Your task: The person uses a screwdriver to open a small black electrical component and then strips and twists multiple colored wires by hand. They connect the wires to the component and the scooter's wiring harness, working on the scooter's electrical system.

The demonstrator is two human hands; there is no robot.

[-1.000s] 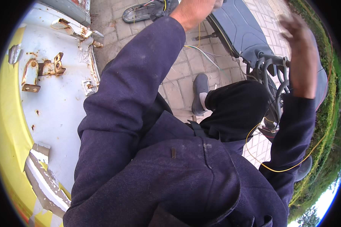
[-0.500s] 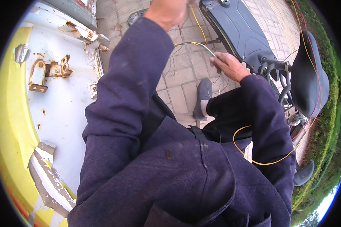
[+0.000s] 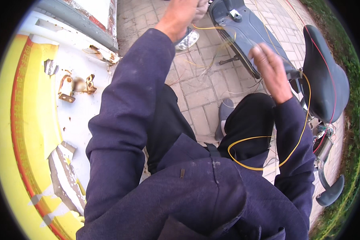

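Overhead, the left hand (image 3: 180, 16) is raised at the top edge of the view, its fingers curled shut around a thin yellow wire (image 3: 206, 28) that runs off to the right toward the dark grey plastic scooter body panel (image 3: 244, 32). Whether it also grips the other fine wires beside it cannot be told. Lower and to the right, the right hand (image 3: 270, 70) is blurred, fingers loosely spread and pointing up, holding nothing that can be made out; it hovers just in front of the panel's lower edge. Between the 2 hands hangs a loose tangle of thin pale wires (image 3: 212, 64) above the grey brick paving (image 3: 200, 96). A second long loop of the yellow wire lies across the person's dark-trousered lap, below the right forearm. Right of that hand stands a black padded scooter seat (image 3: 324, 76). Along the left side runs a yellow and white painted metal surface (image 3: 24, 132) with a rusty hinge (image 3: 74, 86).
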